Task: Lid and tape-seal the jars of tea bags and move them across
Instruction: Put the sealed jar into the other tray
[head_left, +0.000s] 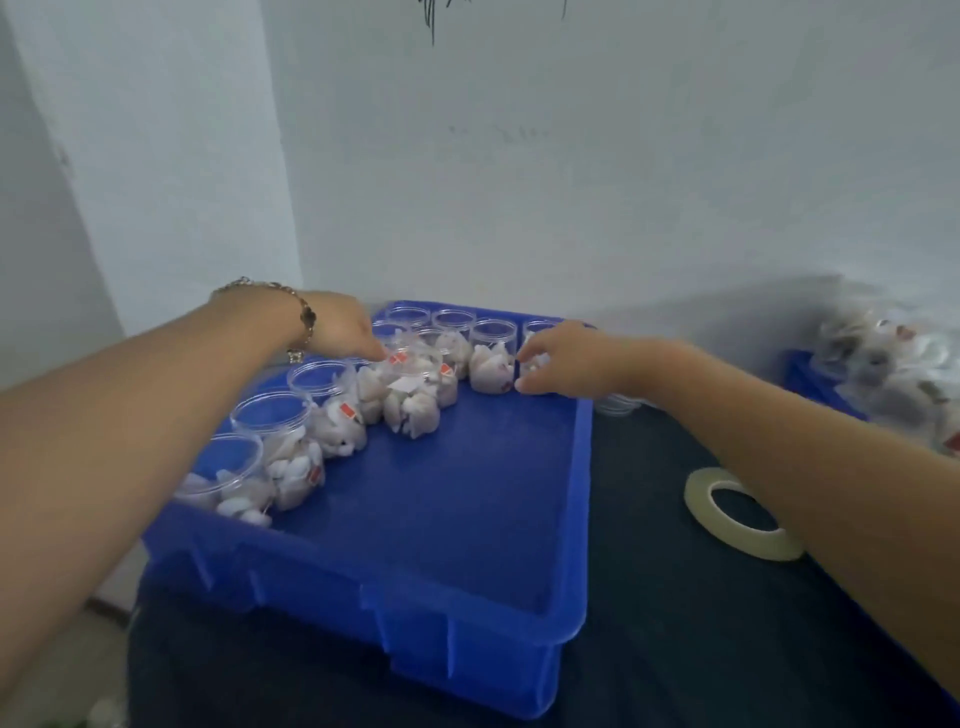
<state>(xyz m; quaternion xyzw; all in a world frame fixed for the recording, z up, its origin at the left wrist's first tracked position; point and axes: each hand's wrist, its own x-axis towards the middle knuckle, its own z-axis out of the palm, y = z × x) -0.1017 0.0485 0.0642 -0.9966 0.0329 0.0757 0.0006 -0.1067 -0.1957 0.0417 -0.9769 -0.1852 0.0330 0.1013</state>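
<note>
**Now picking open jars from the blue crate**

Only the head view is given, and it looks down over both forearms into a blue plastic crate (561, 525) standing on a dark-covered worktop (675, 623). Clear jars of tea bags (291, 447) line the crate's left side and far end; their mouths look open, with no lids that I can make out. The near and right part of the crate floor is bare.

The left hand (340, 325), with a bracelet (304, 317) at the wrist, reaches to a jar (410, 400) in the middle of the row that leans out of line. Its fingertips touch the jar's top, but whether they are curled round it is hidden, so its grip cannot be told. The right hand (563, 358) has its thumb and fingers pinched round the end jar (532, 364) at the far right corner.

On the worktop just right of the crate lies a roll of pale tape (743, 512), partly under the right forearm. Near the right wrist sits something clear and flat, possibly lids (618, 402), though it is too blurred to be sure. Farther right is a second blue crate (810, 379) holding a blurred heap of clear containers.

As I judge it, the step in hand is fetching unlidded jars. The next move calls for lifting the pinched jar upright, clear of its neighbours, and fitting a lid before reaching for the tape.
</note>
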